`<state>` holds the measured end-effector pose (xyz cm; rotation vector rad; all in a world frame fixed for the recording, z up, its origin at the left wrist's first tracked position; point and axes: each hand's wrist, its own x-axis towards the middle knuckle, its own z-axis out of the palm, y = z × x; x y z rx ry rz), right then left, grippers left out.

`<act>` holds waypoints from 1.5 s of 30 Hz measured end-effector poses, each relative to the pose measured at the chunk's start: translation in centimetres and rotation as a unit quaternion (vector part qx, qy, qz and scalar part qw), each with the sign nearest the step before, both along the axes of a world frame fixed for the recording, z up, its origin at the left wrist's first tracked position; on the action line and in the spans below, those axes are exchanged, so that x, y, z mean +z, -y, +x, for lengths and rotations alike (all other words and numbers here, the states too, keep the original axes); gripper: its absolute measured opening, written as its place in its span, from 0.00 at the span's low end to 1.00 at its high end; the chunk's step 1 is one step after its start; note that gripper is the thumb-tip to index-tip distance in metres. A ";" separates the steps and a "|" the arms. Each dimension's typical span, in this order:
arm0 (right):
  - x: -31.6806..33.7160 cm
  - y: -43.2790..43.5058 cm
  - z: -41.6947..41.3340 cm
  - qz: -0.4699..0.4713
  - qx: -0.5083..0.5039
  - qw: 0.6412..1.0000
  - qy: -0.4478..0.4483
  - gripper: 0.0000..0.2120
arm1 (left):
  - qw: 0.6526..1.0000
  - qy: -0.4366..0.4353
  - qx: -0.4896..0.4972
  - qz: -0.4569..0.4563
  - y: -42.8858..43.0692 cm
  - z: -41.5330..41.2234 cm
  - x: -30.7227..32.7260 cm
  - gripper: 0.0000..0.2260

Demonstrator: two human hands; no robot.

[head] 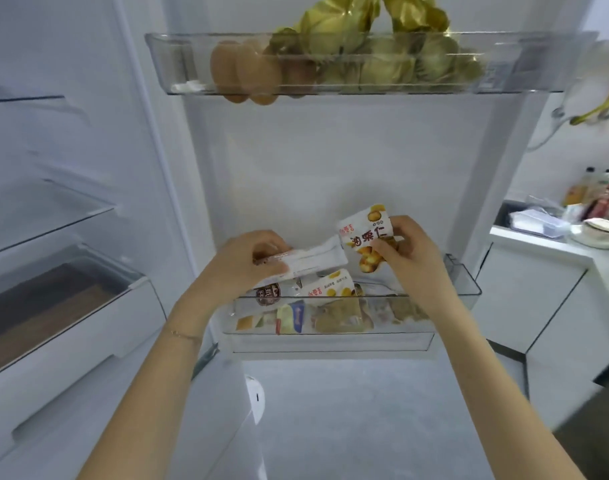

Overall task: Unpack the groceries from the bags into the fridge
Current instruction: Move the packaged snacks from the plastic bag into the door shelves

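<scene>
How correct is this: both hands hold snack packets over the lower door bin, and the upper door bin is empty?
No: the head view shows kiwis and wrapped green fruit in the upper door bin. The left hand and right hand hold snack packets over the lower door bin.

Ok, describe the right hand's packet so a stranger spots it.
Find the fridge door's lower clear bin. Above its middle, the right hand pinches a white packet picturing yellow chestnuts. Its twin lies in the bin; this one is held upright.
</scene>
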<state>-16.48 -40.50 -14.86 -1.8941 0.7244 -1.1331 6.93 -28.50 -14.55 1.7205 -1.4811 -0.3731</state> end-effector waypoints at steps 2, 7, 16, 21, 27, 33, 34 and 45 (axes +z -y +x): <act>-0.3 0.3 -0.3 -0.007 -0.009 0.999 -0.046 0.09 | 0.999 0.011 -0.025 0.026 0.2 0.4 -0.5 0.05; -1.7 0.8 -0.3 -0.027 0.002 0.981 -0.195 0.09 | 0.997 0.035 -0.046 0.045 0.6 0.3 -1.3 0.03; -2.3 1.3 0.1 -0.036 -0.001 0.932 -0.360 0.15 | 0.999 0.040 0.004 0.013 1.2 -0.8 -2.2 0.05; -2.3 0.8 0.0 -0.057 -0.019 0.926 -0.372 0.16 | 0.997 0.050 0.012 -0.051 1.4 -3.3 -1.6 0.10; -2.0 -0.9 -4.0 -0.192 -0.106 0.940 -0.261 0.22 | 0.990 0.094 0.005 -0.101 2.8 -7.1 -1.2 0.18; -2.2 -0.6 -11.3 -0.185 -0.177 0.929 -0.268 0.28 | 0.975 0.146 -0.038 -0.162 5.8 -13.4 -1.5 0.20; -2.5 -0.5 -12.7 -0.182 -0.196 0.922 -0.279 0.28 | 0.974 0.145 -0.052 -0.168 6.4 -14.7 -1.7 0.21; -5.6 2.6 -30.4 -0.088 -0.293 0.874 -0.377 0.30 | 0.949 0.186 -0.207 -0.150 14.1 -32.6 -5.2 0.27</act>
